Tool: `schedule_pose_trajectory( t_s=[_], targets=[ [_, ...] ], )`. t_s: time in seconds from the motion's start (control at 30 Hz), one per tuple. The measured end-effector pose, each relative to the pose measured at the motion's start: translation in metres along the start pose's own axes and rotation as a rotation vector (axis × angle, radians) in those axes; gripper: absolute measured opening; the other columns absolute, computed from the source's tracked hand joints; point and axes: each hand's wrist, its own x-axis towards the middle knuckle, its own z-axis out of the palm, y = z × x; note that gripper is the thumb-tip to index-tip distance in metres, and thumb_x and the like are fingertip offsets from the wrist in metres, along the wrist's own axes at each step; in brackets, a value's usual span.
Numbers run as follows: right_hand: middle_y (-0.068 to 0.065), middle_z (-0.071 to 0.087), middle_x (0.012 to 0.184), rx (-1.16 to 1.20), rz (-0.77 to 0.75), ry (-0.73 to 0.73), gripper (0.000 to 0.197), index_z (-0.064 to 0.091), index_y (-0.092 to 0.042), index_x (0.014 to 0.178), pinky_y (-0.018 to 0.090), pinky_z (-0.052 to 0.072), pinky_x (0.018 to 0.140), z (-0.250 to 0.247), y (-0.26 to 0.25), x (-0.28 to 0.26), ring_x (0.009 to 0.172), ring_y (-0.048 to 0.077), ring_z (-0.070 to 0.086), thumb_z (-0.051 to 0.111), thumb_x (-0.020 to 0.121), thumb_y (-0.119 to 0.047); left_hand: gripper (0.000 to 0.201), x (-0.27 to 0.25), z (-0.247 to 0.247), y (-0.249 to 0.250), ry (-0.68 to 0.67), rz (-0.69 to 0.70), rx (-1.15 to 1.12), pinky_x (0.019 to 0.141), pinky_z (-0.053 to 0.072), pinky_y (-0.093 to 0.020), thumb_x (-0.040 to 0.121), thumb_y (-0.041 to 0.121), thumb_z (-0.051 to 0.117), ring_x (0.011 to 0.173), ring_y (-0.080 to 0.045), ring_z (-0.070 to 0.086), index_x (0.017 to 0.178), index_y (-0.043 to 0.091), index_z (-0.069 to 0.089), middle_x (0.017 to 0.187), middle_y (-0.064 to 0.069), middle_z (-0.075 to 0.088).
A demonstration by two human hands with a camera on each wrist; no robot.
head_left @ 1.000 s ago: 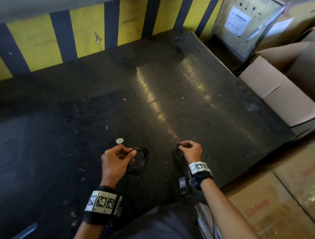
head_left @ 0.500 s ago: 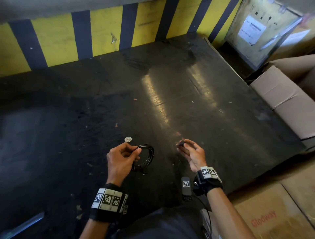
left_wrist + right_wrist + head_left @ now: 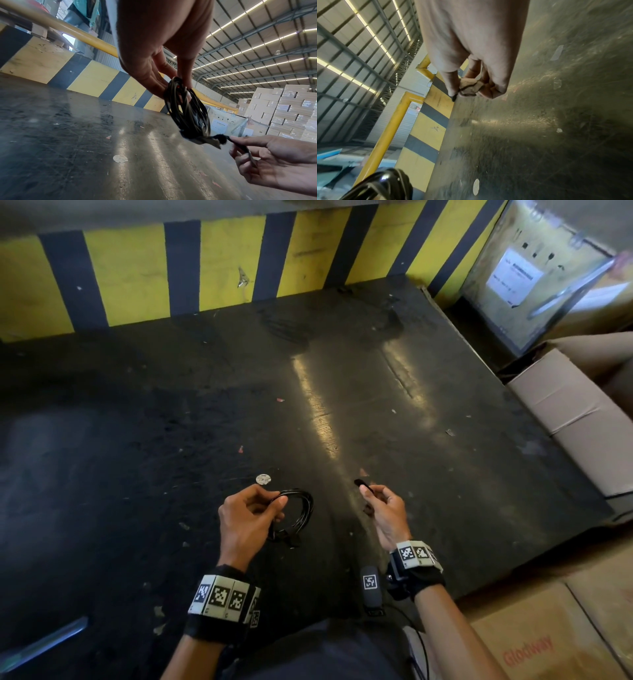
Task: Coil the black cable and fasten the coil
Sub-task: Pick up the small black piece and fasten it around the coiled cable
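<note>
The black cable [image 3: 303, 510] is wound into a small coil. My left hand [image 3: 270, 503] pinches its top rim between thumb and fingers and holds it just above the black table [image 3: 428, 467]. In the left wrist view the coil [image 3: 188, 112] hangs edge-on, with a plug end at its bottom. My right hand [image 3: 371, 496], to the right of the coil and apart from it, pinches a thin black tie [image 3: 360, 483] whose tip sticks out past the fingertips. The right wrist view shows the tie [image 3: 467, 88] curled inside the bent fingers [image 3: 493, 89].
A round white sticker [image 3: 263, 479] lies on the table just beyond the coil. A yellow and dark striped wall [image 3: 222, 268] closes the far side. Cardboard boxes [image 3: 565, 412] and a labelled crate [image 3: 513, 275] stand off the right edge, and another box [image 3: 534, 648] sits near right.
My right hand has lifted off the table and turned palm inward, with the black tie now showing between its fingers. The left hand keeps holding the coil in about the same place.
</note>
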Motion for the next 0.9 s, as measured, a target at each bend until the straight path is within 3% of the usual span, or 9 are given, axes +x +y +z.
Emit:
schedule_pose_trajectory(
  t_s=[0.13,0.2,0.33,0.4,0.47,0.53,0.6,0.73,0.9],
  targets=[
    [0.034,0.065,0.122,-0.079,0.02,-0.071,0.009,0.077,-0.017,0.094,0.06,0.052,0.104,0.01,-0.01,-0.009,0.104,0.038,0.069,0.08,0.085,-0.02,0.011,0.0,-0.004,0.001,0.013,0.002,-0.024,0.069,0.064,-0.026,0.083,0.013,0.081,0.072,-0.012,0.078,0.092,0.013,0.075,0.086,-0.003,0.078],
    [0.031,0.07,0.114,-0.156,-0.002,-0.1,0.009,0.076,-0.011,0.098,0.052,0.057,0.098,0.016,-0.019,-0.017,0.098,0.036,0.07,0.076,0.089,-0.013,0.01,-0.001,-0.006,0.003,0.005,0.009,-0.037,0.069,0.064,-0.025,0.084,0.012,0.08,0.073,-0.012,0.078,0.093,0.012,0.074,0.085,-0.004,0.078],
    [0.0,0.072,0.081,-0.363,-0.143,-0.121,0.012,0.08,-0.009,0.097,0.043,0.061,0.085,0.037,-0.038,-0.029,0.083,0.026,0.071,0.071,0.091,-0.004,0.01,-0.003,-0.008,0.006,-0.009,0.029,-0.035,0.067,0.063,-0.022,0.083,0.011,0.08,0.072,-0.012,0.078,0.092,0.012,0.075,0.085,-0.003,0.078],
    [-0.005,0.071,0.083,-0.56,-0.303,-0.128,0.016,0.081,-0.02,0.093,0.044,0.062,0.085,0.048,-0.042,-0.03,0.083,0.022,0.072,0.07,0.092,-0.009,0.011,-0.003,-0.007,0.008,-0.021,0.051,-0.012,0.067,0.063,-0.022,0.083,0.011,0.081,0.071,-0.011,0.078,0.091,0.012,0.075,0.084,-0.003,0.078],
    [-0.005,0.072,0.092,-0.789,-0.462,-0.164,0.016,0.08,-0.028,0.094,0.031,0.057,0.082,0.061,-0.047,-0.031,0.084,0.016,0.069,0.07,0.092,-0.016,0.011,-0.004,-0.007,0.009,-0.041,0.066,0.004,0.066,0.063,-0.021,0.082,0.01,0.081,0.07,-0.011,0.078,0.091,0.011,0.075,0.084,-0.002,0.078],
    [-0.003,0.071,0.095,-0.913,-0.547,-0.22,0.014,0.079,-0.024,0.1,0.01,0.048,0.076,0.073,-0.054,-0.037,0.08,0.006,0.064,0.071,0.092,-0.017,0.011,-0.005,-0.007,0.011,-0.065,0.069,0.009,0.064,0.062,-0.02,0.082,0.009,0.082,0.069,-0.011,0.078,0.091,0.009,0.075,0.083,-0.002,0.078],
    [-0.007,0.072,0.089,-0.967,-0.588,-0.264,0.01,0.075,-0.021,0.1,0.003,0.047,0.068,0.084,-0.061,-0.043,0.076,-0.002,0.063,0.073,0.09,-0.018,0.012,-0.005,-0.009,0.013,-0.097,0.067,0.005,0.064,0.063,-0.021,0.081,0.008,0.082,0.068,-0.013,0.078,0.091,0.008,0.075,0.082,-0.004,0.079],
    [-0.004,0.077,0.084,-1.051,-0.585,-0.305,0.006,0.076,-0.018,0.089,0.001,0.045,0.061,0.094,-0.068,-0.052,0.07,-0.005,0.063,0.078,0.086,-0.023,0.014,-0.004,-0.012,0.014,-0.161,0.067,0.018,0.066,0.064,-0.025,0.081,0.009,0.082,0.069,-0.016,0.079,0.093,0.009,0.075,0.084,-0.005,0.079],
    [-0.012,0.069,0.07,-1.021,-0.476,-0.429,0.022,0.082,-0.015,0.09,-0.001,0.041,0.056,0.09,-0.083,-0.058,0.061,-0.018,0.06,0.073,0.092,-0.034,0.013,-0.004,-0.017,0.01,-0.161,0.068,0.026,0.067,0.065,-0.027,0.082,0.009,0.082,0.069,-0.016,0.079,0.093,0.011,0.074,0.085,-0.005,0.079]
  ],
)
